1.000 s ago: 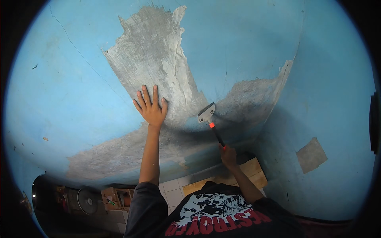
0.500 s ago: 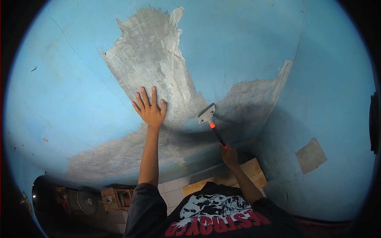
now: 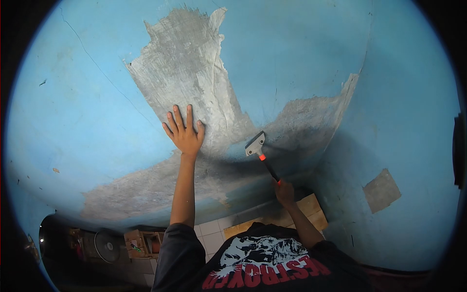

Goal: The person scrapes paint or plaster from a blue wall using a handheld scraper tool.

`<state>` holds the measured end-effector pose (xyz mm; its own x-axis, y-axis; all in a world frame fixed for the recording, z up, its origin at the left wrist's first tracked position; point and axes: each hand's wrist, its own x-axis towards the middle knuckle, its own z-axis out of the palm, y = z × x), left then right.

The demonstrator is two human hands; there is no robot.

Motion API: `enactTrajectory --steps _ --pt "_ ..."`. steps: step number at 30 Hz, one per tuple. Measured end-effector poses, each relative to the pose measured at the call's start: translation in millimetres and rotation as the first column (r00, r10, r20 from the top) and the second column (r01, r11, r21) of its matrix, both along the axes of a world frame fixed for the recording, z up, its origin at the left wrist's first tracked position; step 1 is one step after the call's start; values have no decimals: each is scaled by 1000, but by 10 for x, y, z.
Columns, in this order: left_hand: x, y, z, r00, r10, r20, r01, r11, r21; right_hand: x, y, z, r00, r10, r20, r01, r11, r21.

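My left hand (image 3: 188,138) lies flat with fingers spread on the wall, over the lower left part of a bare grey patch (image 3: 177,63) where the blue paint is off. My right hand (image 3: 285,192) is wrapped round the black handle of a scraper (image 3: 256,146) with a wide grey head and orange bands. The scraper's blade edge points up at the wall, near the narrow meeting of the upper grey patch and the right-hand grey area (image 3: 306,119).
Blue painted wall (image 3: 287,53) surrounds the patches, and a corner runs down at the right. On the side wall is a small grey square (image 3: 382,191). Below are floor tiles (image 3: 211,237), a tan board (image 3: 311,207), a wooden box (image 3: 138,243) and a fan (image 3: 107,246).
The scraper and my right hand have moved slightly down and to the right. My left hand stays at nearly the same spot on the wall.
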<state>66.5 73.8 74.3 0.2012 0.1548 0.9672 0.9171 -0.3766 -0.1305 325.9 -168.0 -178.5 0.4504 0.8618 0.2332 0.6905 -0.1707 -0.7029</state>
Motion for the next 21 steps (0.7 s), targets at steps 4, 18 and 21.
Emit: enactTrajectory --steps 4,18,21 --pt "20 11 7 1000 -6 8 6 1000 3 -125 161 416 1000 19 6 -19 996 88" --pt "15 -4 35 999 -15 -33 15 1000 17 -36 44 267 998 6 -65 -4 1000 29" --pt "9 -32 23 999 -14 -35 14 1000 20 14 30 -151 998 -51 30 51 999 14"
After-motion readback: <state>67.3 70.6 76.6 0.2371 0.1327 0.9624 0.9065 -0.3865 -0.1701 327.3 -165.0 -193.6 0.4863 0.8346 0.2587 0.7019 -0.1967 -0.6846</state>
